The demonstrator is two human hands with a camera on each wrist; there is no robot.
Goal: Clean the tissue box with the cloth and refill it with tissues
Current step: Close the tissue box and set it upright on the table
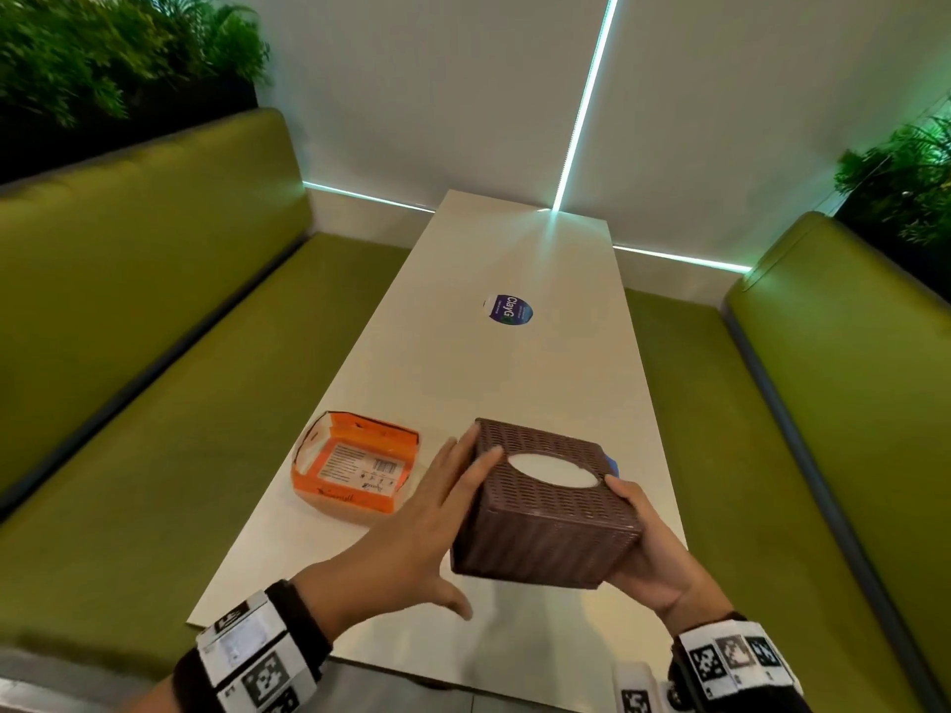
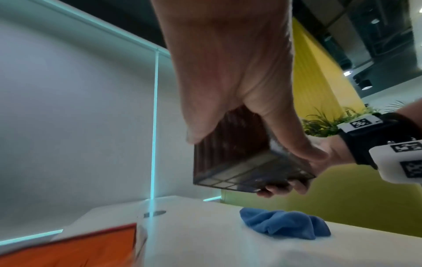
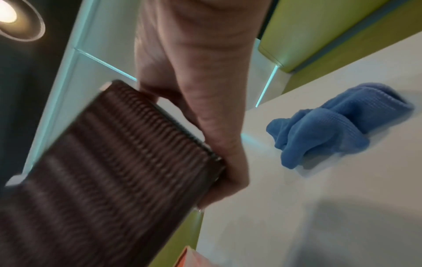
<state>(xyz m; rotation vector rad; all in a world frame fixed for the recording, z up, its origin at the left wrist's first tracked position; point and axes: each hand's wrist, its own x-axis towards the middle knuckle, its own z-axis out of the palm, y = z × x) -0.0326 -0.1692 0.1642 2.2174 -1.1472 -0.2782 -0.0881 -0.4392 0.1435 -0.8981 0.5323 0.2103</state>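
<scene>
Both hands hold the brown woven tissue box (image 1: 545, 517) tilted above the near end of the table; white shows through its oval top opening (image 1: 553, 469). My left hand (image 1: 437, 506) presses straight fingers flat against the box's left side, thumb spread away. My right hand (image 1: 653, 558) grips the right side, thumb on the top edge and fingers curled under the grid bottom (image 2: 251, 173). The blue cloth (image 2: 285, 224) lies crumpled on the table behind the box, mostly hidden in the head view. In the right wrist view the cloth (image 3: 331, 124) lies right of the box (image 3: 109, 171).
An opened orange tissue carton (image 1: 355, 463) lies on the white table (image 1: 514, 259) left of the box. A round purple sticker (image 1: 508, 310) sits mid-table. Green benches (image 1: 154, 326) flank the table on both sides, with plants (image 1: 103, 54) behind them.
</scene>
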